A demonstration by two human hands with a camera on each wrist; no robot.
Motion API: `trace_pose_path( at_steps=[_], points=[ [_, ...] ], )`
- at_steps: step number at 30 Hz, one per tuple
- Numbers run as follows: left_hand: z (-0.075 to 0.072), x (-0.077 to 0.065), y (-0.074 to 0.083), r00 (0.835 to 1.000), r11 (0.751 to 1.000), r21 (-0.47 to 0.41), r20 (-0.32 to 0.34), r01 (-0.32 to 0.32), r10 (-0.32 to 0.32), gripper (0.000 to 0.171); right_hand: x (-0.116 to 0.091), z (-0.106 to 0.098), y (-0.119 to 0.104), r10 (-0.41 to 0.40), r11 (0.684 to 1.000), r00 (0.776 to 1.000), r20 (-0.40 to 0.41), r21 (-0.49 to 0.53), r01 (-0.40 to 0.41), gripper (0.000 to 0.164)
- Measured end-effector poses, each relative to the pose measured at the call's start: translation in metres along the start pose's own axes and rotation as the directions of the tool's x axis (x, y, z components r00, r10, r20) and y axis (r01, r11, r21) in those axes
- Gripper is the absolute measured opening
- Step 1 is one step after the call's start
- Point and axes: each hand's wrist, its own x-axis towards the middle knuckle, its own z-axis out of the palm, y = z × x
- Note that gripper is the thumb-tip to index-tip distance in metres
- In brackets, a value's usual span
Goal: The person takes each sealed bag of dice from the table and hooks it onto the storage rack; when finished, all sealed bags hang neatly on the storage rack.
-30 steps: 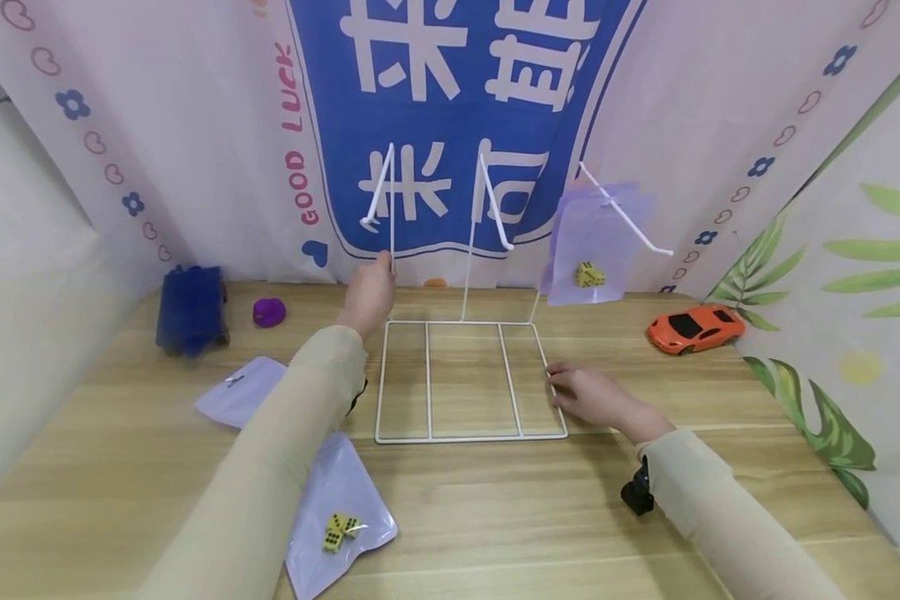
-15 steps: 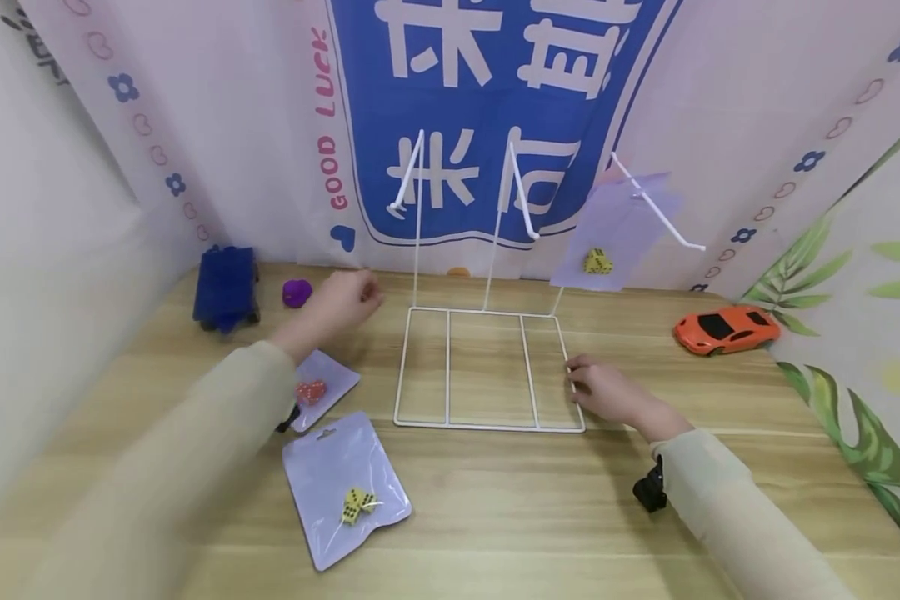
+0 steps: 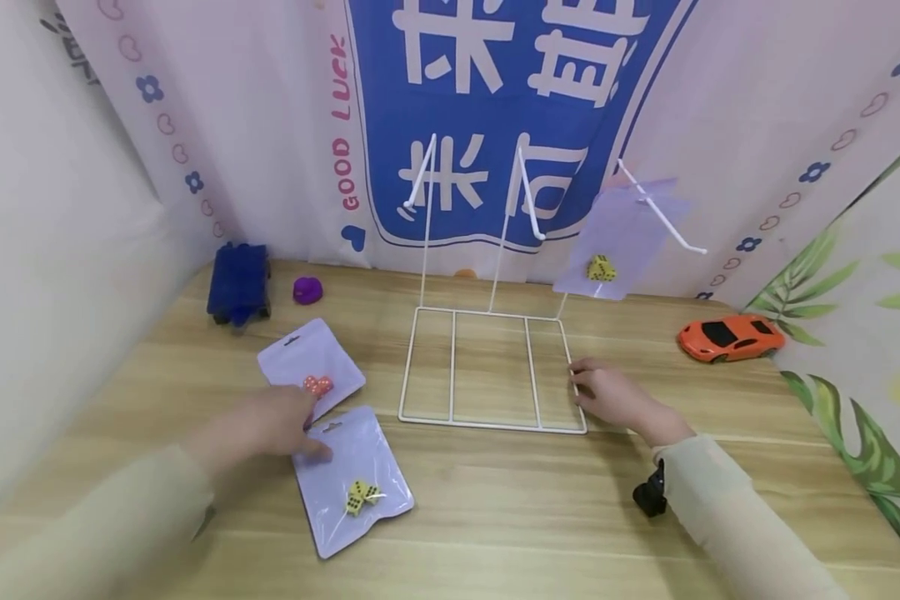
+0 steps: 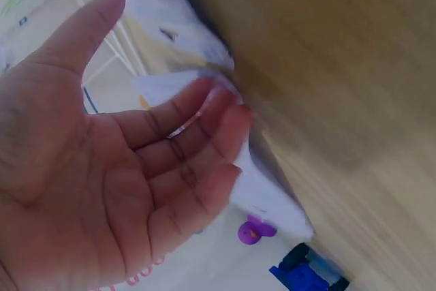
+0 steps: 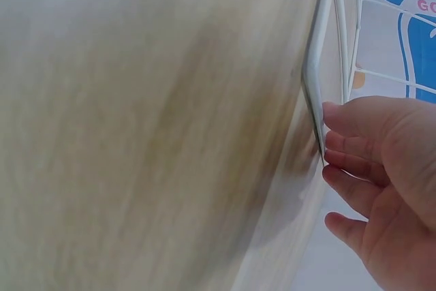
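Gripping the right base wire of the white rack (image 3: 533, 375), the right hand (image 3: 615, 396) sets thumb and fingertips against it. The left hand (image 3: 281, 421), fingers loosely bent and holding nothing, is left of the rack at two lilac bags; contact cannot be confirmed. Far bag (image 3: 292, 358): contains red dice (image 3: 318, 385); lies left of the rack. Near bag (image 3: 345, 458): contains yellow dice (image 3: 358, 497); lies front-left of the rack. Third bag (image 3: 622, 233): contains yellow dice; hangs from the rack's right hook. Orange car (image 3: 731, 337): right of the rack.
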Motion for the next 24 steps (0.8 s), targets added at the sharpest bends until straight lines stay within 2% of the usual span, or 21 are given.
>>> trace_pose_path(
  at_steps=[2, 8, 13, 17, 24],
  points=[
    [0.005, -0.003, 0.001, 1.000, 1.000, 0.009, 0.011, 0.008, -0.008, 0.051, 0.000, 0.001, -0.001, 0.013, 1.000, 1.000, 0.009, 0.006, -0.013, 0.027],
    [0.012, -0.008, 0.008, 0.999, 0.998, 0.045, -0.006, -0.047, 0.047, 0.048, 0.000, 0.002, -0.002, 0.023, 1.000, 1.000, 0.008, 0.012, -0.023, 0.028],
    [0.015, -0.012, 0.013, 0.999, 0.996, 0.081, -0.040, -0.022, 0.026, 0.054, 0.000, 0.002, -0.003, 0.039, 0.999, 0.999, 0.020, 0.010, -0.039, 0.027],
    [0.018, -0.015, 0.014, 0.997, 0.992, 0.122, -0.071, -0.010, 0.018, 0.060, 0.000, -0.001, -0.005, 0.081, 0.996, 0.996, 0.047, 0.023, -0.082, 0.028],
    [0.018, -0.019, 0.018, 0.999, 0.997, 0.082, -0.051, -0.006, 0.011, 0.048, 0.000, -0.002, -0.007, 0.087, 0.996, 0.995, 0.045, 0.026, -0.089, 0.027]
  ],
)
